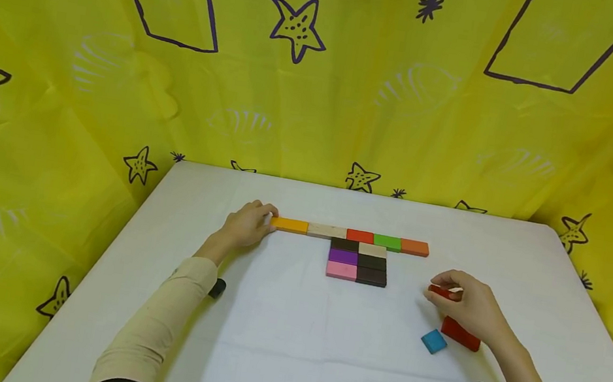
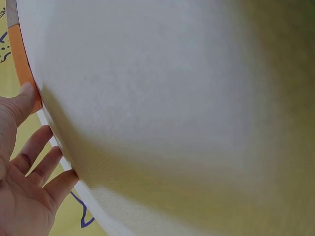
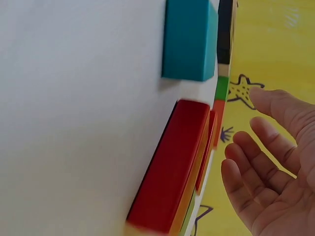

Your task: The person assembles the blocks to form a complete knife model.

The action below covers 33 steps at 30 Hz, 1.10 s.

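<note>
My left hand [image 1: 249, 223] pinches the left end of an orange block [image 1: 292, 226], the first in a row. In the left wrist view the thumb lies on this block and the other visible fingers spread out below; the index finger is hidden. My right hand [image 1: 471, 301] is over a thin red block [image 1: 448, 294] at the right. In the right wrist view its fingers [image 3: 241, 172] are loosely bent, apart from that thin red block [image 3: 205, 152]. Nearer my right wrist lie a larger red piece [image 1: 460, 334] and a blue block [image 1: 434, 341].
The row continues rightward with a pale wood block [image 1: 327, 231], a red one [image 1: 360, 236], a green one [image 1: 387, 242] and a reddish-orange one [image 1: 414, 247]. Below it, dark, purple [image 1: 343, 257], pink [image 1: 341, 271] and pale blocks form two columns. A yellow curtain [image 1: 330, 109] borders the white table [image 1: 274, 325].
</note>
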Motion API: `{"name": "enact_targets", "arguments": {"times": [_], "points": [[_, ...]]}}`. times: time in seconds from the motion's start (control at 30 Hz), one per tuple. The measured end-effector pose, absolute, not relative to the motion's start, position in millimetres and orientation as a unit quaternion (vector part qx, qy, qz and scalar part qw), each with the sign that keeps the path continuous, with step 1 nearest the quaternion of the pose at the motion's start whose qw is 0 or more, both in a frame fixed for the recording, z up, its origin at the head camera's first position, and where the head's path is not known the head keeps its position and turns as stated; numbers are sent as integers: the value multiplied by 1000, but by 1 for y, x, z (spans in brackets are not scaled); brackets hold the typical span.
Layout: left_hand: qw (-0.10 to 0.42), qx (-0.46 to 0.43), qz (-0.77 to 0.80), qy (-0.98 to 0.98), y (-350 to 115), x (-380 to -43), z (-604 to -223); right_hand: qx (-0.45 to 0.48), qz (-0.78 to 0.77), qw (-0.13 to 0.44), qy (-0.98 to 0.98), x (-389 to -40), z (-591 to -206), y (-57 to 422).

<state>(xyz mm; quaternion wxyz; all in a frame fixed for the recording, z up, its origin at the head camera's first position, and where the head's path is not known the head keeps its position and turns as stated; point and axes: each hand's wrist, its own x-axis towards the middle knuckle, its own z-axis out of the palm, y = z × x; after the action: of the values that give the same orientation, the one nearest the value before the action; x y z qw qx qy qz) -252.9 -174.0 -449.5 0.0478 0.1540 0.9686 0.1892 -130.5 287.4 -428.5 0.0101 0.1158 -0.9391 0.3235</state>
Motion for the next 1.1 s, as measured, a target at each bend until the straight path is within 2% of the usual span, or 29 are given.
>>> {"name": "enact_targets", "arguments": {"times": [0.33, 0.53, 1.1], "points": [[48, 158, 188, 968, -173, -253, -449, 87, 309, -9, -947, -121, -434, 313], [47, 157, 187, 968, -173, -252, -448, 103, 292, 6, -951, -121, -440, 325], [48, 156, 188, 969, -173, -253, -450, 100, 308, -4, -946, -121, -447, 332]]}}
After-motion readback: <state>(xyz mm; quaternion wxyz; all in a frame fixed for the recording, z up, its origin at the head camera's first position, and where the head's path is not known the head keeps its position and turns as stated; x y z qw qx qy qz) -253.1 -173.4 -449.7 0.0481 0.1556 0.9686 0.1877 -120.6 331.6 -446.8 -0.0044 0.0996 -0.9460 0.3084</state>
